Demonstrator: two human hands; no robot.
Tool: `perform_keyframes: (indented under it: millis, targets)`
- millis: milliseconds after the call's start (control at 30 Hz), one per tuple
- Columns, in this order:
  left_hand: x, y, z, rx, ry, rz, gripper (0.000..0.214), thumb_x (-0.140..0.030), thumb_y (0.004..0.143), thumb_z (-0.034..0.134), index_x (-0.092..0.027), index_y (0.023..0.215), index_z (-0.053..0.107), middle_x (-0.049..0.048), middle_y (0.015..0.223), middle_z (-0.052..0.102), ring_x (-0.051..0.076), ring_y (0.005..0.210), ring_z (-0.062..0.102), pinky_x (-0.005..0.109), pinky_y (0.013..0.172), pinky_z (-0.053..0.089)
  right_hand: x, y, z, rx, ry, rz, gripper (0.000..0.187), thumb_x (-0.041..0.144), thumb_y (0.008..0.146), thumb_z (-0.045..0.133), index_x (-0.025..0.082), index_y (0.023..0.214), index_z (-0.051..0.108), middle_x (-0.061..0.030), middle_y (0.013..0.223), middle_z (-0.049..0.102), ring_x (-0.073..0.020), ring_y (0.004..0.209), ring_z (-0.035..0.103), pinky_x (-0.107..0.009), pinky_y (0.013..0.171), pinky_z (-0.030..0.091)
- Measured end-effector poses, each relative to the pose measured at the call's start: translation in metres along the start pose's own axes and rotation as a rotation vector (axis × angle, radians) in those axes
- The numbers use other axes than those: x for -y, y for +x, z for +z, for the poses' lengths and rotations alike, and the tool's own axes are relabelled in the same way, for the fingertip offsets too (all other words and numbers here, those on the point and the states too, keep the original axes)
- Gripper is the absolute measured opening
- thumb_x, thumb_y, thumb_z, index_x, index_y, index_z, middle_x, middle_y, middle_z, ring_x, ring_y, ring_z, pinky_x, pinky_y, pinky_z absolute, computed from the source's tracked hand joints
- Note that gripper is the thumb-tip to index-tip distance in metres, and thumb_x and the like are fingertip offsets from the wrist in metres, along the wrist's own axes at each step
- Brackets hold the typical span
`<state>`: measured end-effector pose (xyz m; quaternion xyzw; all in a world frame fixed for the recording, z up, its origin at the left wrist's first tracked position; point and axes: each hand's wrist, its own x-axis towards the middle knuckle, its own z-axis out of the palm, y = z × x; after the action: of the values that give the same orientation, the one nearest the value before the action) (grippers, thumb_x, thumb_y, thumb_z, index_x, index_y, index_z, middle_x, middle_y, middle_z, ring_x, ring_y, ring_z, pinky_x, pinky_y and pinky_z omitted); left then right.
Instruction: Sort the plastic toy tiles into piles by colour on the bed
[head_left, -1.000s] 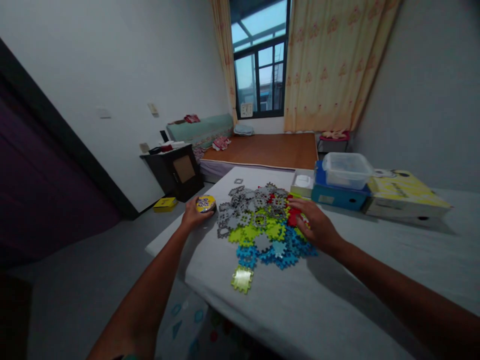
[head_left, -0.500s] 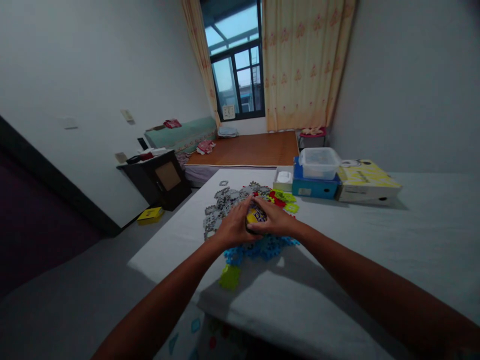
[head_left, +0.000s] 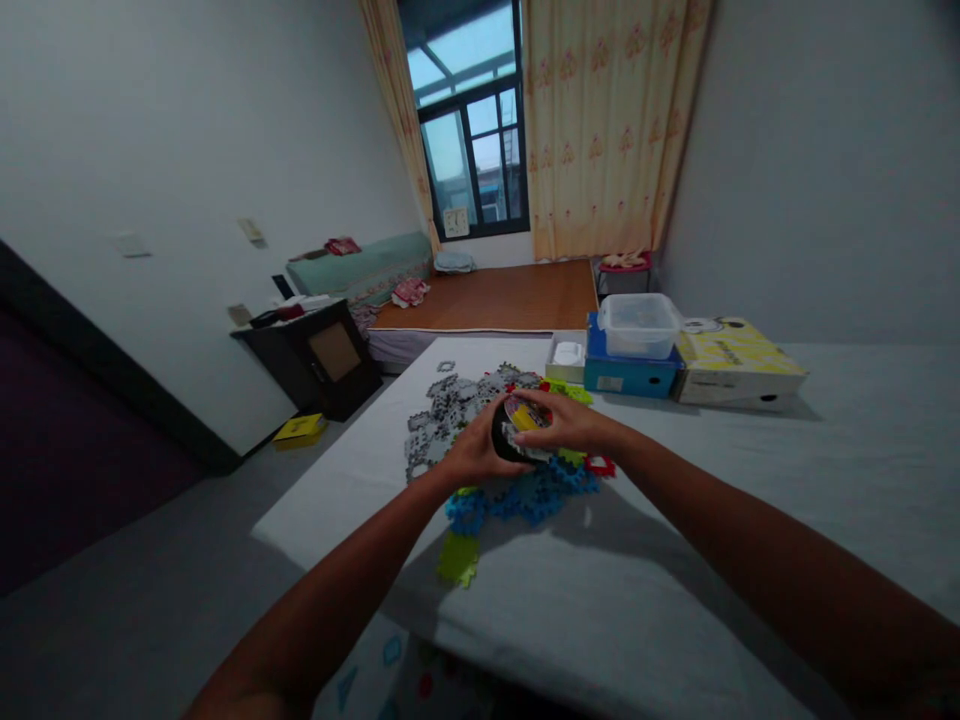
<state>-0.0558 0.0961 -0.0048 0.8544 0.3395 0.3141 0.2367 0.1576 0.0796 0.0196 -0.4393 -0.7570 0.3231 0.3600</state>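
Both hands hold a small round tin with a dark side and a yellow patterned lid, just above a heap of flat interlocking plastic pieces. My left hand wraps the tin's left side. My right hand grips the lid from the right and above. The heap lies on a grey-white table; grey pieces spread to the left, blue ones in front, with green and red among them. One green piece lies apart near the table's front edge.
At the table's back stand a blue box with a clear plastic tub on it, a small white box and a yellow box. A dark cabinet and a low bed stand beyond, under the window.
A second ago my left hand held the tin at the heap's left and my right hand lay on the pieces. Both hands then met over the heap, and now the tin is tilted between them.
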Motion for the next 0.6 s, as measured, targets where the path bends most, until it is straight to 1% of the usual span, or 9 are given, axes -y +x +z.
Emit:
perform_keyframes:
  millis: [67, 167, 233, 300, 367, 467, 533, 600]
  targets:
    - [0.008, 0.004, -0.009, 0.002, 0.004, 0.017, 0.115, -0.046, 0.053, 0.089, -0.019, 0.150, 0.033, 0.0181, 0.145, 0.050, 0.035, 0.132, 0.050, 0.050, 0.113, 0.038, -0.004, 0.003, -0.009, -0.054, 0.118, 0.054, 0.083, 0.056, 0.066, 0.080, 0.020, 0.138, 0.057, -0.0119, 0.136, 0.061, -0.0295, 0.120, 0.060, -0.044, 0.105, 0.046]
    - [0.024, 0.016, -0.025, -0.015, 0.039, -0.004, 0.112, -0.048, 0.054, 0.088, -0.018, 0.147, 0.035, 0.0191, 0.144, 0.050, 0.035, 0.132, 0.050, 0.050, 0.114, 0.038, -0.022, 0.003, -0.022, -0.229, 0.254, 0.162, 0.077, 0.059, 0.072, 0.075, 0.021, 0.137, 0.056, -0.0125, 0.137, 0.060, -0.0294, 0.117, 0.062, -0.046, 0.099, 0.051]
    - [0.032, 0.027, -0.037, -0.022, 0.107, -0.042, 0.109, -0.049, 0.055, 0.087, -0.017, 0.146, 0.036, 0.0189, 0.141, 0.052, 0.034, 0.131, 0.052, 0.050, 0.112, 0.039, -0.039, 0.000, -0.026, -0.326, 0.311, 0.240, 0.075, 0.061, 0.075, 0.071, 0.023, 0.137, 0.055, -0.0127, 0.136, 0.060, -0.0297, 0.115, 0.063, -0.047, 0.094, 0.054]
    - [0.037, 0.037, -0.046, -0.009, 0.230, -0.071, 0.107, -0.051, 0.055, 0.086, -0.017, 0.144, 0.038, 0.0185, 0.139, 0.053, 0.035, 0.130, 0.052, 0.051, 0.111, 0.040, -0.056, -0.005, -0.026, -0.390, 0.314, 0.282, 0.075, 0.061, 0.075, 0.071, 0.023, 0.138, 0.055, -0.0130, 0.136, 0.060, -0.0306, 0.115, 0.063, -0.048, 0.092, 0.055]
    - [0.037, 0.048, -0.053, 0.026, 0.378, -0.077, 0.109, -0.052, 0.053, 0.086, -0.017, 0.144, 0.038, 0.0194, 0.141, 0.049, 0.036, 0.131, 0.050, 0.051, 0.109, 0.042, -0.069, -0.011, -0.023, -0.431, 0.296, 0.284, 0.079, 0.061, 0.072, 0.074, 0.022, 0.138, 0.054, -0.0142, 0.136, 0.060, -0.0316, 0.115, 0.063, -0.048, 0.093, 0.055]
    - [0.028, 0.063, -0.057, 0.107, 0.576, -0.048, 0.112, -0.049, 0.051, 0.087, -0.019, 0.147, 0.036, 0.0205, 0.147, 0.041, 0.038, 0.132, 0.048, 0.050, 0.107, 0.043, -0.080, -0.017, -0.017, -0.482, 0.293, 0.272, 0.086, 0.062, 0.069, 0.076, 0.018, 0.139, 0.052, -0.0163, 0.136, 0.059, -0.0321, 0.115, 0.063, -0.048, 0.095, 0.054]
    - [0.019, 0.072, -0.057, 0.164, 0.680, -0.015, 0.112, -0.044, 0.050, 0.088, -0.020, 0.147, 0.036, 0.0200, 0.147, 0.041, 0.039, 0.130, 0.048, 0.049, 0.106, 0.042, -0.084, -0.019, -0.017, -0.516, 0.285, 0.270, 0.089, 0.063, 0.068, 0.076, 0.018, 0.140, 0.051, -0.0170, 0.137, 0.058, -0.0323, 0.115, 0.062, -0.048, 0.096, 0.053]
    - [0.009, 0.081, -0.057, 0.215, 0.765, 0.003, 0.110, -0.038, 0.049, 0.089, -0.021, 0.145, 0.038, 0.0197, 0.145, 0.044, 0.040, 0.128, 0.049, 0.051, 0.106, 0.040, -0.089, -0.021, -0.017, -0.530, 0.266, 0.269, 0.090, 0.065, 0.068, 0.075, 0.019, 0.141, 0.051, -0.0168, 0.138, 0.057, -0.0322, 0.115, 0.062, -0.048, 0.096, 0.053]
